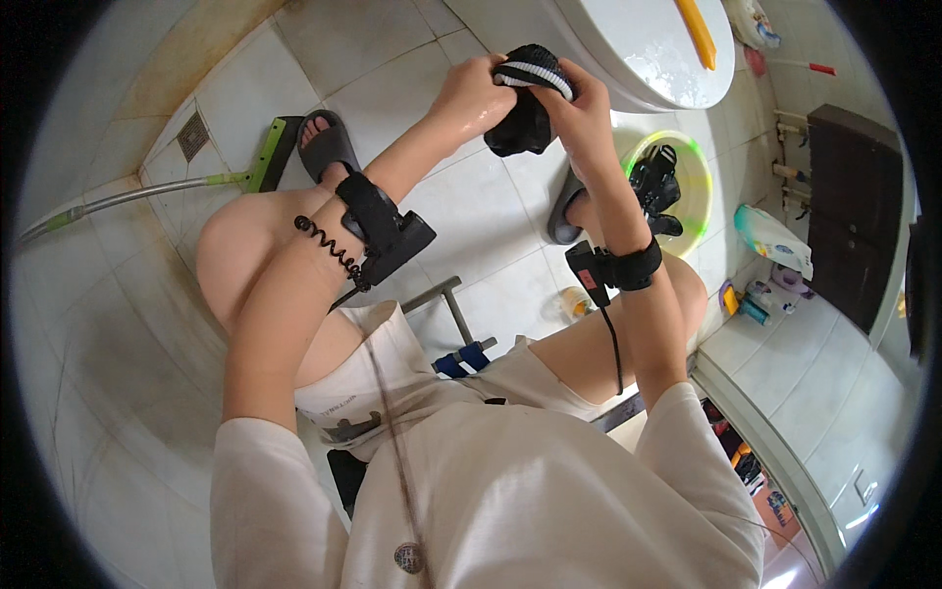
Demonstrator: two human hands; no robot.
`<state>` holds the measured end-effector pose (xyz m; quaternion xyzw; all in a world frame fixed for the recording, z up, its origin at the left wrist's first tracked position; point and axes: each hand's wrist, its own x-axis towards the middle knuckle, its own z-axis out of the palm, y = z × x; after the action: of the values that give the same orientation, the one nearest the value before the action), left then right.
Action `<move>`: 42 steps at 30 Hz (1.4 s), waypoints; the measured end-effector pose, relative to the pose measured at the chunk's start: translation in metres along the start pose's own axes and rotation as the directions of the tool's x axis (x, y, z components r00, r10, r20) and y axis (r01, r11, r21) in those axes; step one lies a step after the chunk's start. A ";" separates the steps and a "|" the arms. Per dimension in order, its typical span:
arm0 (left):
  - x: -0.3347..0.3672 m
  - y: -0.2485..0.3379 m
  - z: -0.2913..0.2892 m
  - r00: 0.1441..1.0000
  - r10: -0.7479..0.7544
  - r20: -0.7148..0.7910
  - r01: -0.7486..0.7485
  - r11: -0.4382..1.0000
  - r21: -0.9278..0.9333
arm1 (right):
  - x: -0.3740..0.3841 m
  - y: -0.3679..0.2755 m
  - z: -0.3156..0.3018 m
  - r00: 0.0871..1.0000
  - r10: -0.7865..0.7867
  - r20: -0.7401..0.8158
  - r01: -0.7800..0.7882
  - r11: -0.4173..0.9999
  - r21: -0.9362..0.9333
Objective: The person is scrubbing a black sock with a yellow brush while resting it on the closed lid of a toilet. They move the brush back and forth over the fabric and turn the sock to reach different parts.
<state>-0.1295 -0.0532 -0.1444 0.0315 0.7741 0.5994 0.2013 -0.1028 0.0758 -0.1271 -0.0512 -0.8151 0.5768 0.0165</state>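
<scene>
Out in front of me, both hands grip a wet-looking black sock by its ribbed cuff, which has white stripes. My left hand is closed on the left side of the cuff, its skin wet. Fingers of my right hand pinch the right side, thumb against the fabric. The sock's foot bunches and hangs below the cuff, above the tiled floor. To the right of my right forearm stands a pale basin with a yellow-green rim, holding dark items that I cannot make out fully.
A white rounded fixture with a wet top stands at the far right, a long yellow bar on it. A green-headed floor squeegee lies left, near a drain. A dark cabinet and a plastic bag are right.
</scene>
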 end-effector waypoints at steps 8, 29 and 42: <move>0.002 -0.013 0.014 0.963 -0.197 -0.185 0.115 0.918 -0.379 | 0.001 0.024 -0.003 0.987 -0.162 -0.021 0.150 0.952 -0.267; 0.007 -0.023 0.019 0.876 0.350 -0.332 -0.325 0.937 0.131 | -0.010 -0.023 0.006 0.930 0.366 -0.043 -0.262 0.738 0.621; -0.013 0.006 0.004 0.998 -0.046 0.048 0.065 0.850 -0.523 | 0.015 0.019 0.000 0.941 -0.157 -0.298 0.124 0.984 -0.127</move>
<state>-0.1178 -0.0519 -0.1359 -0.0369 0.5786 0.7809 0.2324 -0.1166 0.0838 -0.1456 -0.0826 -0.8338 0.5149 0.1814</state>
